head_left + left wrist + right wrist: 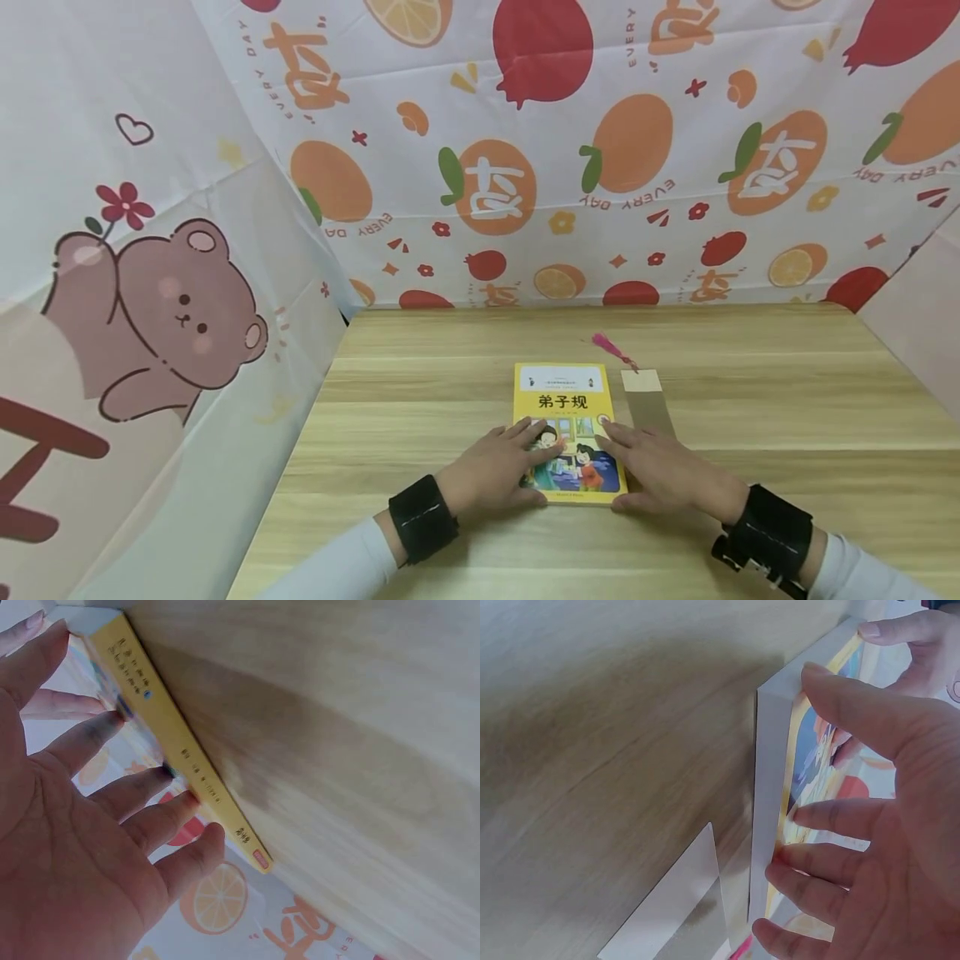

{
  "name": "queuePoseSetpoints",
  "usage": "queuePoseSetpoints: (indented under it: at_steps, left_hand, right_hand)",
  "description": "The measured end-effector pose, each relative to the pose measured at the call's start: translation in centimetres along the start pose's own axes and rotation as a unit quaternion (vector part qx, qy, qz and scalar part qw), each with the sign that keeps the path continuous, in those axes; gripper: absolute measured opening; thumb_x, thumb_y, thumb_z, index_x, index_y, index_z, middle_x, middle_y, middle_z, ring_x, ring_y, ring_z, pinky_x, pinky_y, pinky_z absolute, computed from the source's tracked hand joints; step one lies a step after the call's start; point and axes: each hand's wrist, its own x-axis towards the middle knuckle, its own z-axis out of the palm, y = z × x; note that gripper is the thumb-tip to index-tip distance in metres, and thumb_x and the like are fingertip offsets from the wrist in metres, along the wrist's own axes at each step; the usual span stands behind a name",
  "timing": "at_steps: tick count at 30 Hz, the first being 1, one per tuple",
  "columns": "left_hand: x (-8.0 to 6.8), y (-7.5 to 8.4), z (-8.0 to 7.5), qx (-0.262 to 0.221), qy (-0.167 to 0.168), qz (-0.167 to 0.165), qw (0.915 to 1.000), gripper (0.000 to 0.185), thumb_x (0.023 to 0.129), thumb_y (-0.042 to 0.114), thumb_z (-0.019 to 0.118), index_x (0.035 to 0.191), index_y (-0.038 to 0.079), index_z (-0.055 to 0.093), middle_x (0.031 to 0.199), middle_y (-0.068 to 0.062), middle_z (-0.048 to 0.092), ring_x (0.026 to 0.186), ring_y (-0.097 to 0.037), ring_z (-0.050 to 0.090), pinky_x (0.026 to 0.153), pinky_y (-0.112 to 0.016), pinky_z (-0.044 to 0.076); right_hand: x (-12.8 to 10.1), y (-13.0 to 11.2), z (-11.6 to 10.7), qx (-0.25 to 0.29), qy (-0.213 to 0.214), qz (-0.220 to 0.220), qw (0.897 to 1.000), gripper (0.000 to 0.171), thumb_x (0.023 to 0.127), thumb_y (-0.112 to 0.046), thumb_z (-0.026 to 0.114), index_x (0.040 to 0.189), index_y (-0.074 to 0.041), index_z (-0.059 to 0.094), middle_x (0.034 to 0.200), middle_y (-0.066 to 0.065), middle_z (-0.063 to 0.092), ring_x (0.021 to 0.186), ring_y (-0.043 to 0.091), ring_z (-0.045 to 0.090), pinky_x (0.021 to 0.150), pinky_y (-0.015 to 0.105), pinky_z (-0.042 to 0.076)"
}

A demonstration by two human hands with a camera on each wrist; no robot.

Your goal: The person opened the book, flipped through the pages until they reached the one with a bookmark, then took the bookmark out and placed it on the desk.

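A yellow book (pixel 560 381) lies closed on the wooden table, its cover showing Chinese characters and a cartoon of people. My left hand (pixel 498 468) rests on the cover's left side, fingers spread and fairly straight. In the left wrist view, its fingertips are right at the edge above the printed yellow spine (pixel 169 727). On the opposite side, my right hand (pixel 663 468) touches the cover's right edge with extended fingers. The right wrist view shows the white page edges (pixel 771 742) below that thumb and fingers. Part of the cover picture is hidden under both hands.
Just right of the book lies a grey and cream bookmark (pixel 643 396), with a pink tassel (pixel 611 346) at its far end; my right hand overlaps its near part. The wooden table (pixel 420 358) ends at a fruit-print cloth (pixel 562 208). A bear-print cloth (pixel 187 308) hangs at left.
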Motion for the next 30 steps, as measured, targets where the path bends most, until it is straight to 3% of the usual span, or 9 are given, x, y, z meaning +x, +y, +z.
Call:
queuePoseSetpoints:
  at_steps: [20, 26, 30]
  left_hand:
    - [0.2, -0.3, -0.6, 0.005, 0.013, 0.002, 0.9999, 0.073, 0.090, 0.056, 0.066, 0.154, 0.032, 0.039, 0.163, -0.008, 0.031, 0.150, -0.031, 0.030, 0.113, -0.052, 0.039]
    - [0.2, -0.6, -0.2, -0.005, 0.016, 0.001, 0.9999, 0.072, 0.093, 0.056, 0.063, 0.155, 0.031, 0.038, 0.163, -0.009, 0.031, 0.150, -0.032, 0.028, 0.114, -0.055, 0.036]
    - [-0.3, -0.9, 0.1, -0.019, 0.036, 0.000, 0.9991, 0.070, 0.094, 0.053, 0.063, 0.155, 0.026, 0.041, 0.162, -0.012, 0.032, 0.150, -0.035, 0.029, 0.114, -0.058, 0.034]
  right_hand:
    - [0.7, 0.9, 0.4, -0.009, 0.022, -0.014, 1.000, 0.082, 0.085, -0.052, 0.075, 0.143, 0.001, 0.052, 0.155, 0.026, 0.038, 0.134, 0.045, 0.047, 0.102, 0.062, 0.044]
    - [0.7, 1.3, 0.8, 0.004, 0.034, -0.022, 0.999, 0.079, 0.090, -0.053, 0.069, 0.145, 0.000, 0.050, 0.158, 0.025, 0.034, 0.140, 0.044, 0.041, 0.106, 0.062, 0.041]
    - [0.2, 1.0, 0.5, 0.000, 0.068, -0.024, 0.997, 0.076, 0.094, -0.053, 0.064, 0.148, -0.002, 0.048, 0.160, 0.022, 0.032, 0.144, 0.042, 0.036, 0.108, 0.061, 0.039]
